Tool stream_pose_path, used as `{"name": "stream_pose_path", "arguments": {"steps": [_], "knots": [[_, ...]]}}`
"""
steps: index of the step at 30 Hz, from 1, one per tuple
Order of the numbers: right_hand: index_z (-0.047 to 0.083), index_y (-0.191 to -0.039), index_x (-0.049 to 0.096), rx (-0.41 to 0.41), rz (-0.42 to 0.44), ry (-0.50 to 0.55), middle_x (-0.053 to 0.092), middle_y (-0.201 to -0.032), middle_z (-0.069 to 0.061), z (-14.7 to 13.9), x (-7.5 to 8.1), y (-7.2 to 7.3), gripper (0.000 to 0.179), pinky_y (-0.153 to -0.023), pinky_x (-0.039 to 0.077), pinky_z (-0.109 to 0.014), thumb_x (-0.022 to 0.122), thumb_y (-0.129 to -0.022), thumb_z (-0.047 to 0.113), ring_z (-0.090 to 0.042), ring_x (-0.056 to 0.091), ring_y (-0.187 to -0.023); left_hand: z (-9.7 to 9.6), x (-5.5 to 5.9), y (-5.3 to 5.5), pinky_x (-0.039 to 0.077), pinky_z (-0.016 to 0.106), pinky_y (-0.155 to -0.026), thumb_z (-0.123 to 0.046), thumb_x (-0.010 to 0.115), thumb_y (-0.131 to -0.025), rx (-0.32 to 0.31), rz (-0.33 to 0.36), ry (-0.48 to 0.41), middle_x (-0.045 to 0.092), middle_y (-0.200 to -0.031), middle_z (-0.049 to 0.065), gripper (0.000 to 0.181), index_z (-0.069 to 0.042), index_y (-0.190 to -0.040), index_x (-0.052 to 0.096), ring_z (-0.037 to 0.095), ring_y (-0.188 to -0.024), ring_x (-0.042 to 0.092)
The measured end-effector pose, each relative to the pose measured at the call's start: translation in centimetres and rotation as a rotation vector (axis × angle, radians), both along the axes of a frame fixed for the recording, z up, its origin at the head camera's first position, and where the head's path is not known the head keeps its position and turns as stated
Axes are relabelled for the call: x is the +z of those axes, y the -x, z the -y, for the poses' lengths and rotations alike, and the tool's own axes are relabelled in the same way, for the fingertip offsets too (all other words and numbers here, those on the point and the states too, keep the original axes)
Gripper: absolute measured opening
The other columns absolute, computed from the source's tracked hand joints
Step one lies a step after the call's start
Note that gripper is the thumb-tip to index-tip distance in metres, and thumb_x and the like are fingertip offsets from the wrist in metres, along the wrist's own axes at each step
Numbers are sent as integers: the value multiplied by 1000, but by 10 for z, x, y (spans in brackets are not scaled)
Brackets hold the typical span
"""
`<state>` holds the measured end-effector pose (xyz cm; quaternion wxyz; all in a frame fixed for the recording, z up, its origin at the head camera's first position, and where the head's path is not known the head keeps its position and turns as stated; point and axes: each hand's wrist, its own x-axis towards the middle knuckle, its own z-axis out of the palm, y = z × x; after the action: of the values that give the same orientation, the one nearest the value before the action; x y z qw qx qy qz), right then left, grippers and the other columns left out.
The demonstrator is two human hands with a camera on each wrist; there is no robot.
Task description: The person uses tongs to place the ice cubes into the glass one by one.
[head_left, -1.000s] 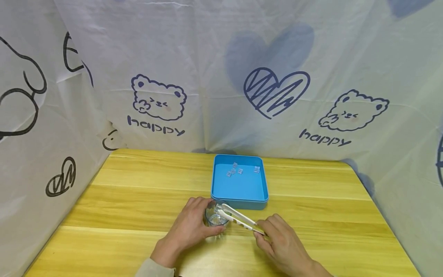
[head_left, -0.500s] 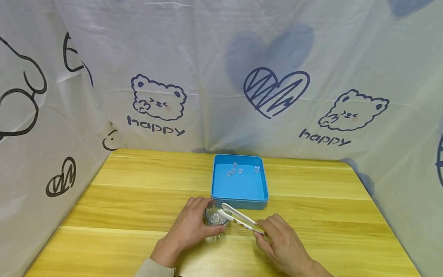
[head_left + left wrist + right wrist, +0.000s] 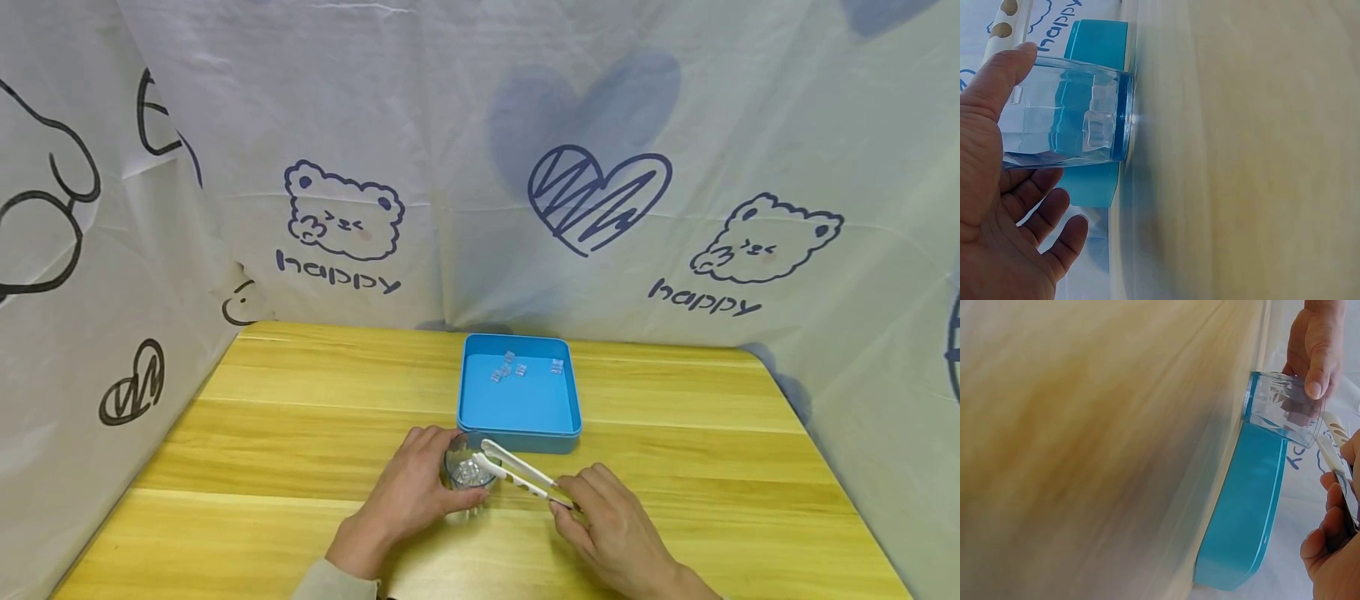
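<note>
My left hand (image 3: 412, 483) holds a clear glass (image 3: 459, 467) near its rim, thumb on the near side. The glass stands upright on the table, and clear cubes (image 3: 1097, 128) lie at its bottom in the left wrist view. White tongs (image 3: 519, 463) with metal near the grip are in my right hand (image 3: 615, 529). Their two tips are spread apart at the glass's mouth, with nothing visible between them. Just behind the glass is a square blue box (image 3: 517, 408). Several clear cubes (image 3: 521, 371) lie inside it, toward the back.
The yellow wood-grain table (image 3: 300, 450) extends to both sides of the box. A white cloth (image 3: 465, 183) printed with bears and hearts hangs behind it and along the left and right sides.
The tongs' tips have parted, and a clear cube that was between them has dropped into the glass. Both hands and the box keep their places.
</note>
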<state>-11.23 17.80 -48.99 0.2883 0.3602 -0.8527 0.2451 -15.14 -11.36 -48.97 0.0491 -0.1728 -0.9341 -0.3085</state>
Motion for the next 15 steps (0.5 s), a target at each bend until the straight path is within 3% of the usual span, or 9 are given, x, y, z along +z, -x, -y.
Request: {"name": "stream_pose_path", "arguments": {"steps": [15], "knots": [[10, -104, 71, -12, 29, 18, 58, -84, 12, 0, 0, 0, 14, -65, 38, -11, 66, -104, 23, -3, 46, -76, 0, 1, -1, 53, 40, -94, -54, 93, -74, 1, -1, 0, 68, -124, 0, 81, -9, -136, 64, 16, -110, 55]]}}
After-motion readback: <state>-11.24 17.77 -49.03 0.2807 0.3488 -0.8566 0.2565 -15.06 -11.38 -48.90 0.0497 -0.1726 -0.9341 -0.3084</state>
